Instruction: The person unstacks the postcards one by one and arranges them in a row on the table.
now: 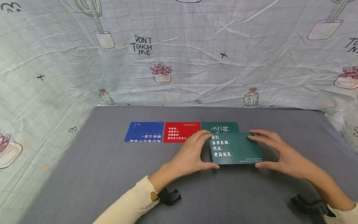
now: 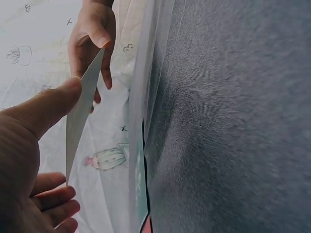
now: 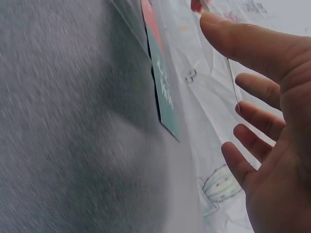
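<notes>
A dark green card [image 1: 237, 149] with white Chinese writing is held up off the table between both hands. My left hand [image 1: 190, 152] pinches its left side, thumb at the near corner and fingers at the far one. On the opposite side, my right hand [image 1: 288, 158] grips the card between thumb and fingers. The left wrist view shows the card's pale back [image 2: 80, 124] at a slant; from the right wrist it appears nearly edge-on. Behind it lies another green card [image 1: 223, 127], partly covered from the head view.
A red card [image 1: 181, 132] and a blue card [image 1: 144, 131] lie flat in a row left of the green one on the grey tabletop [image 1: 112, 174]. A white printed cloth [image 1: 190, 77] hangs at the back and left. Black straps circle both wrists.
</notes>
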Demonstrator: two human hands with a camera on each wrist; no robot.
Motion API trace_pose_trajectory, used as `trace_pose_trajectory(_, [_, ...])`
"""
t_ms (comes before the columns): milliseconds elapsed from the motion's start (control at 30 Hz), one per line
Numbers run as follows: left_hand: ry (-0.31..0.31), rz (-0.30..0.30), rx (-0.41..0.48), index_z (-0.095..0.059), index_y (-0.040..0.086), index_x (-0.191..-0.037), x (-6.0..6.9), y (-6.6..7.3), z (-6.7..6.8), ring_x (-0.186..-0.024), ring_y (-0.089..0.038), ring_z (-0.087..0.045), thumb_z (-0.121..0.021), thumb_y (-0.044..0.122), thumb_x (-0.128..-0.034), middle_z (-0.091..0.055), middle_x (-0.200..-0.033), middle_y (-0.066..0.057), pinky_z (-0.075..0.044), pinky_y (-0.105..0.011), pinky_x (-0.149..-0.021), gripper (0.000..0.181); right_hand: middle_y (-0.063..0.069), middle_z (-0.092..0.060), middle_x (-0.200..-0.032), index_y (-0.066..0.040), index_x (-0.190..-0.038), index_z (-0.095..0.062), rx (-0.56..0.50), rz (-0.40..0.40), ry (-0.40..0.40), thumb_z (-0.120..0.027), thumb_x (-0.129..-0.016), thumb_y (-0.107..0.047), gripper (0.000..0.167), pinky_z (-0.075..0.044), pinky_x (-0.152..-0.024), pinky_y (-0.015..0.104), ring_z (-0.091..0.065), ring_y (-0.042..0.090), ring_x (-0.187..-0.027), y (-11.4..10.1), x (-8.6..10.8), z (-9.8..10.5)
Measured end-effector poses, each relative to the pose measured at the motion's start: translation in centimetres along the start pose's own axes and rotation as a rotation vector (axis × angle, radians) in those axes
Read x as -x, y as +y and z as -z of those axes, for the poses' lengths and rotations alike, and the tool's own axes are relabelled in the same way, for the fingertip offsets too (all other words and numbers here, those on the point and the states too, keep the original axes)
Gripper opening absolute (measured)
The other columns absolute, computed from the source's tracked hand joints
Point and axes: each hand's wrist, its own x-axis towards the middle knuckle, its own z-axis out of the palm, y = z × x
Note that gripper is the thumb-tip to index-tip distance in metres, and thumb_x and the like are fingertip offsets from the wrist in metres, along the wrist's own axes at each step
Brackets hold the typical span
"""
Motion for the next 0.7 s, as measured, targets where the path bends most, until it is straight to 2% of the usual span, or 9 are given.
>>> trace_pose_trajectory(467, [-0.023,-0.005,-0.057,-0.042,0.008,-0.140,-3.2,0.6,-1.3,-0.131,-0.014,-0.033,-0.079,0.046,-0.0720,-0.037,-0.144,-0.002,-0.028,-0.030,-0.110,0.087,0.002,-0.028,-0.152,-0.021,-0.143,-0.045,0.010,-0.018,-0.024,-0.085,-0.071,-0.015,0.083,-0.020,-0.091,0.009,-0.018,0.003,-0.135,2.7,-0.1,1.5])
trace_pose_trajectory(700, [-0.027,0.011,-0.079,-0.042,0.009,-0.141,-4.8,0.9,-2.2,-0.133,-0.014,-0.031,-0.078,0.048,-0.0741,-0.037,-0.144,-0.002,-0.027,-0.031,-0.110,0.085,0.003,-0.030,-0.151,-0.019,-0.142,-0.047,0.023,-0.012,-0.028,-0.086,-0.070,-0.013,0.082,-0.020,-0.090,0.007,-0.019,0.002,-0.133,3.8,-0.1,2.3])
